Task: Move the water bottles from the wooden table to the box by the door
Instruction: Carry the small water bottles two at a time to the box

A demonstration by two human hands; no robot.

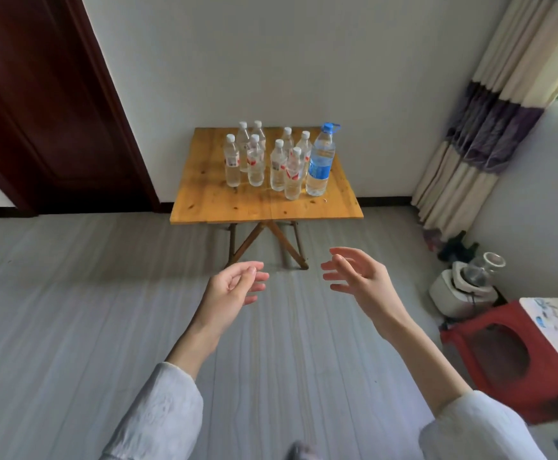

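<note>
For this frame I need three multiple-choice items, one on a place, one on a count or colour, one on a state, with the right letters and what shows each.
1. Where does the big bottle stand among the bottles on the table?
A. at the right end
B. at the left end
C. in the middle

2. What colour is the big bottle's cap?
A. white
B. blue
C. red

3. What are the hands doing?
A. each grips a bottle
B. both are empty, fingers loosely spread
C. both press on the table

Key:
1 A: it stands to the right of all the small bottles.
2 B: its cap is blue, while the small ones have white caps.
3 B: the left hand and right hand hang over the floor short of the table, holding nothing.
</note>
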